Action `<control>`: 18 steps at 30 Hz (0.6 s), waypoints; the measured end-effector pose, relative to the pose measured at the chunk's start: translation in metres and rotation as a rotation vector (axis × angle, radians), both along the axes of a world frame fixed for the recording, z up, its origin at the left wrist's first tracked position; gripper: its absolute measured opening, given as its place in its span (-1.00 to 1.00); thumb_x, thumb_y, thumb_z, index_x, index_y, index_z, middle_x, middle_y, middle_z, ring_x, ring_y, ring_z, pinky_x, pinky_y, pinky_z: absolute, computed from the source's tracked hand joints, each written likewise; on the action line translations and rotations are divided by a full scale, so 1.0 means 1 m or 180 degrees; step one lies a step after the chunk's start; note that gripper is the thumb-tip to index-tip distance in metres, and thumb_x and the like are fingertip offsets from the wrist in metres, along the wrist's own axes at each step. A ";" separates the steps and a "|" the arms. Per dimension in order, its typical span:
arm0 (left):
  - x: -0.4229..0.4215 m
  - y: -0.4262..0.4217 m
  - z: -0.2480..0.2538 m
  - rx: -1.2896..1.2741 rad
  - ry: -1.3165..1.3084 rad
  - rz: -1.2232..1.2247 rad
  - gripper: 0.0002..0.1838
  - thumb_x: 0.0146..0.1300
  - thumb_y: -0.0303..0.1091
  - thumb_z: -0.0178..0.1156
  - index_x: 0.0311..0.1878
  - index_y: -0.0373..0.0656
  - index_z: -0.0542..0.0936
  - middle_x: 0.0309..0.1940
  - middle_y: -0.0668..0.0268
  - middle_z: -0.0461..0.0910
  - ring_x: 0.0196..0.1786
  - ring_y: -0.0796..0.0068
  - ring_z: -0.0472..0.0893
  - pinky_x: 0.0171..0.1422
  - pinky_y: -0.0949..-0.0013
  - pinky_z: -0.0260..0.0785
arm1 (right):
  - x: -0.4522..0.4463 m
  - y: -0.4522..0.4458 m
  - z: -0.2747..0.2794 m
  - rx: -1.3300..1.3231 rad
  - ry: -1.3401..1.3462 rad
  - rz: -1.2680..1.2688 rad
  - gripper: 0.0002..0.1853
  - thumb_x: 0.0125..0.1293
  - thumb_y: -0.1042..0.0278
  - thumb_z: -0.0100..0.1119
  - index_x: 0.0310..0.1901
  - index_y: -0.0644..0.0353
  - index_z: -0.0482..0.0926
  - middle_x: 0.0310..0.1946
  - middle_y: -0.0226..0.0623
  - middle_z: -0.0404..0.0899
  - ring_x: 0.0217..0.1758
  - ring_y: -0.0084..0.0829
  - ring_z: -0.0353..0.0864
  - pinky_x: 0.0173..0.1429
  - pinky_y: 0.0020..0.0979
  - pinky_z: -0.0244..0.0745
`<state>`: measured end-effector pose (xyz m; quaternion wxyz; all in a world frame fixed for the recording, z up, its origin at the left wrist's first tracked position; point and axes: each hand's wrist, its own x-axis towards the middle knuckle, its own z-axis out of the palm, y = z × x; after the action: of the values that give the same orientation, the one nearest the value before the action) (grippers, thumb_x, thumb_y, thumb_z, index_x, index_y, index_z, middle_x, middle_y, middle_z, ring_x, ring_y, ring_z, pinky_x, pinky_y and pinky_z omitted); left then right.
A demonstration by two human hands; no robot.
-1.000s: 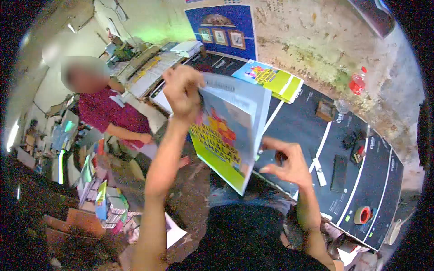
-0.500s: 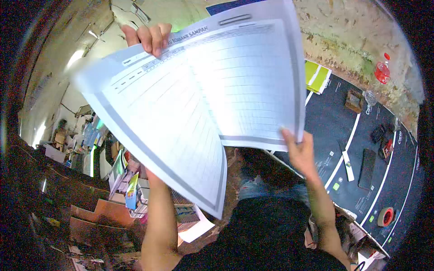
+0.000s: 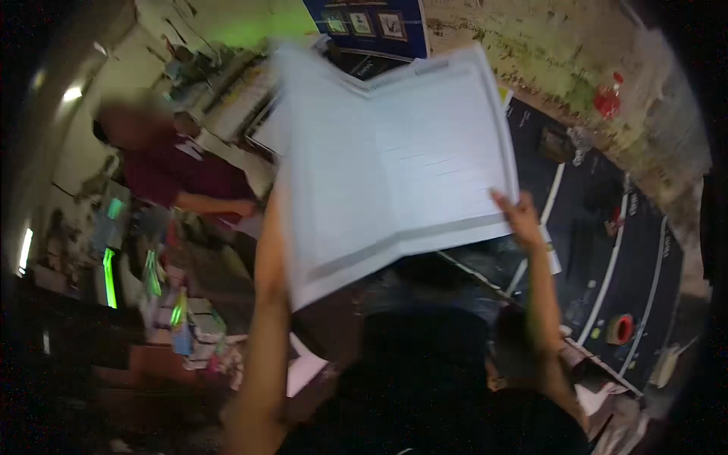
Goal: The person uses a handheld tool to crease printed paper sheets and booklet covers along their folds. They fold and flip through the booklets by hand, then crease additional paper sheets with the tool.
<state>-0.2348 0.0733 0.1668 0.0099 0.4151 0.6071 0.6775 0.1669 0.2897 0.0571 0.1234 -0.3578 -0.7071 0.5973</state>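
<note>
An open booklet (image 3: 394,167) with pale, faintly ruled pages is held up in the air, its right part in front of the black tabletop (image 3: 580,220) and clear of it. The right hand (image 3: 523,218) pinches the booklet's lower right margin, thumb on the page. The left forearm rises behind the left page; the left hand is hidden there, so I cannot tell its grip. Past the right wrist, partly covered, lies a white strip (image 3: 553,254), probably card or plastic, though blur makes that uncertain. A roll of tape (image 3: 628,329) sits near the tabletop's right end, toward its near edge. At the far edge, by the wall, stands a brown block (image 3: 556,142). A red bottle (image 3: 607,101) shows against the wall. Well off to the left is a person in a maroon shirt (image 3: 186,171).
</note>
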 end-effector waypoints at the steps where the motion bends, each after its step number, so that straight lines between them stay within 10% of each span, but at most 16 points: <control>1: 0.021 -0.003 -0.015 -0.0384 -0.0628 0.0027 -0.23 0.55 0.36 -0.43 0.29 -0.19 0.36 0.18 0.11 0.47 0.21 0.23 0.44 0.36 -0.04 0.30 | 0.001 0.003 -0.018 0.0370 -0.0437 0.0105 -0.34 0.33 0.17 0.44 0.34 0.29 0.38 0.00 -0.18 0.64 -0.07 -0.40 0.65 -0.01 -0.32 0.59; 3: 0.083 -0.007 -0.028 -0.1147 -0.1936 0.0119 0.02 0.45 0.50 -0.36 0.65 -0.21 -0.02 0.59 0.03 0.15 0.52 0.13 0.30 0.50 0.03 0.24 | 0.006 -0.009 -0.088 0.2062 0.0798 0.0178 0.01 0.24 0.45 0.41 0.62 0.20 -0.04 0.46 0.17 0.31 0.44 -0.05 0.44 0.49 -0.18 0.38; 4: 0.106 -0.007 -0.065 -0.1599 -0.1663 -0.0141 0.02 0.47 0.39 -0.16 0.63 -0.31 -0.06 0.63 -0.08 0.02 0.63 0.02 0.13 0.61 0.05 0.11 | 0.012 -0.024 -0.084 0.1482 0.1005 0.0059 0.08 0.19 0.57 0.36 0.65 0.12 -0.14 0.63 0.16 -0.07 0.67 -0.06 0.01 0.65 -0.14 0.07; 5: 0.162 -0.009 -0.083 -0.1883 -0.1047 -0.0158 -0.02 0.44 0.22 0.05 0.59 -0.41 0.00 0.58 -0.21 0.05 0.63 -0.05 0.10 0.64 0.00 0.02 | 0.022 -0.041 -0.076 0.1050 0.1052 0.0189 0.11 0.21 0.56 0.35 0.66 0.07 -0.21 0.64 0.09 -0.08 0.67 -0.05 0.00 0.65 -0.14 0.05; 8: 0.298 -0.008 -0.149 -0.2302 0.0606 -0.0207 -0.03 0.28 -0.04 0.38 0.61 -0.22 0.11 0.54 -0.17 0.19 0.61 -0.07 0.16 0.67 0.04 -0.02 | 0.075 -0.049 -0.169 0.0883 -0.0016 0.0627 -0.31 0.22 0.50 0.40 0.40 0.28 0.41 0.33 0.11 0.51 0.26 -0.18 0.61 0.20 -0.30 0.57; 10: 0.332 -0.011 -0.143 -0.2622 0.1414 -0.0247 -0.11 0.29 -0.08 0.37 0.57 -0.21 0.21 0.52 -0.15 0.23 0.58 -0.06 0.24 0.64 0.03 0.06 | 0.083 -0.067 -0.140 0.0489 0.0326 0.0700 -0.74 0.28 0.49 0.34 -0.02 0.37 0.67 -0.08 -0.17 0.76 -0.12 -0.49 0.67 -0.08 -0.39 0.56; 14: 0.338 -0.008 -0.193 -0.2669 0.1351 -0.1749 -0.36 0.31 -0.22 0.32 0.42 -0.22 0.43 0.41 -0.07 0.41 0.49 -0.02 0.39 0.57 0.03 0.21 | 0.125 -0.080 -0.186 -0.0070 0.0389 -0.0538 -0.79 0.27 0.53 0.34 -0.06 0.36 0.70 -0.07 -0.24 0.76 -0.08 -0.56 0.66 -0.02 -0.41 0.56; 18: 0.348 -0.005 -0.180 -0.1872 0.1488 -0.1182 -0.63 0.29 -0.41 0.28 0.16 -0.28 0.62 0.28 0.00 0.56 0.40 0.03 0.51 0.47 0.11 0.38 | 0.116 -0.071 -0.107 -0.0678 -0.0204 0.0287 -0.68 0.33 0.53 0.26 0.11 0.33 0.65 0.04 -0.19 0.71 0.06 -0.52 0.60 0.18 -0.43 0.46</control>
<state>0.1137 0.0678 -0.0134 0.1119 0.6396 0.6755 0.3495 0.2827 0.2190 -0.0498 0.0351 -0.3556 -0.6586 0.6622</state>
